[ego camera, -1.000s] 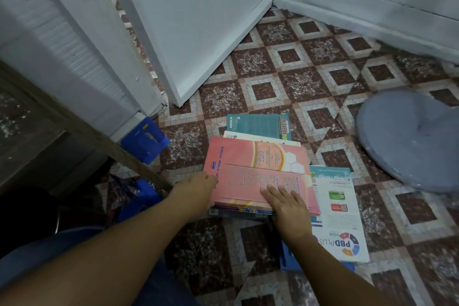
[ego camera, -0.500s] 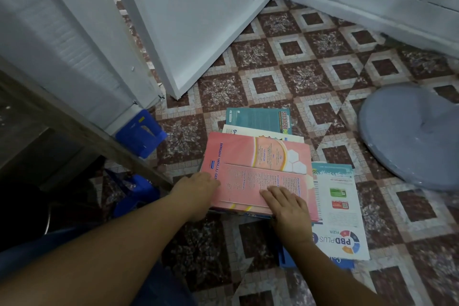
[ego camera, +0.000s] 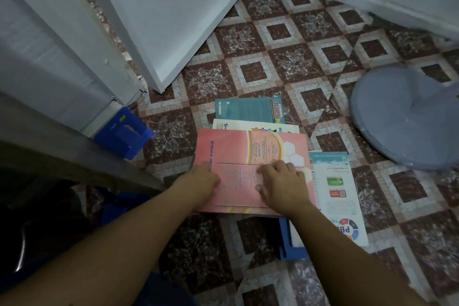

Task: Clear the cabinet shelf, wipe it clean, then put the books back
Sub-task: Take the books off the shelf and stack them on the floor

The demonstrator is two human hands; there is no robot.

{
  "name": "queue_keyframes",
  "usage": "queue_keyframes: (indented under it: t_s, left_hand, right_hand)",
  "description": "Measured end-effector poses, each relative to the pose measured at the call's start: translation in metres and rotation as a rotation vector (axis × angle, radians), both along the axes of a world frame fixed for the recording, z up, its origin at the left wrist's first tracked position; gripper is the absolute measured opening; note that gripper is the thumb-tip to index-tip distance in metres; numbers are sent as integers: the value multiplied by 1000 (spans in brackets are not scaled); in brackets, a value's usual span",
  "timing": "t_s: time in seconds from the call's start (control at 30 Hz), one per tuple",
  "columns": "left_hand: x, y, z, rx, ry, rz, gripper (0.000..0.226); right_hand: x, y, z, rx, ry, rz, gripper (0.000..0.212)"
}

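Books [ego camera: 273, 143] are lying in a loose pile on the patterned tile floor [ego camera: 273, 62], just in front of the open white cabinet door [ego camera: 173, 7]. A pink book [ego camera: 228, 151] is sitting on top of the pile, overlapping a white book [ego camera: 238, 125], which in turn is covering the near edge of a teal book [ego camera: 246, 110] farther from the person. A white spiral-bound booklet [ego camera: 335, 194] is lying just to the right, partly tucked under the pink cover.

The right hand [ego camera: 283, 186] is resting on the pink book's cover with its fingers [ego camera: 275, 167] bent and their tips pressing down on the cover, holding nothing. The left hand [ego camera: 201, 181] is sitting against the same book's left edge (its fingers are folded out of sight beneath the knuckles), so I cannot tell whether it is gripping the book or only touching it.

A blue plastic tray [ego camera: 124, 131] is lying to the left, at the foot of the cabinet. Another blue piece [ego camera: 289, 243] is showing from under the pile's near side. A grey round cushion [ego camera: 407, 119] is sitting on the floor, well apart to the right.
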State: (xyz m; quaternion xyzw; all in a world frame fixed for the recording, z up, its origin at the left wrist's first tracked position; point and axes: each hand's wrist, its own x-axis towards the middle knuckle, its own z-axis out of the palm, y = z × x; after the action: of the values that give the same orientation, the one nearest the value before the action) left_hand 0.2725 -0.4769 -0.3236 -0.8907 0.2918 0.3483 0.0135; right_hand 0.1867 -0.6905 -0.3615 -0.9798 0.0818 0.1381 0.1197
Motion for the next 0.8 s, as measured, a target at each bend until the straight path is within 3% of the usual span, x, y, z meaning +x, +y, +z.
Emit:
queue_keyframes:
  t_s: [0.07, 0.17, 0.4, 0.6, 0.7, 0.8]
  left_hand:
    - [2, 2, -2, -38, -4, 46, 32]
    - [7, 0, -6, -41, -8, 30, 30]
    - [11, 2, -8, 23, 57, -28, 39]
    - [1, -6, -23, -266, -212, 331, 19]
    - [-6, -6, -33, -285, -175, 541, 50]
    - [-1, -6, -36, -297, 14, 782, 91]
  right_hand:
    - [9, 3, 5, -91, 154, -111, 71]
    - [20, 3, 7, 3, 341, -220, 88]
    - [20, 4, 0, 132, 376, -296, 88]
    - [18, 0, -1, 147, 351, -301, 88]
    - [17, 0, -3, 128, 317, -300, 91]
    - [16, 0, -3, 120, 292, -308, 93]
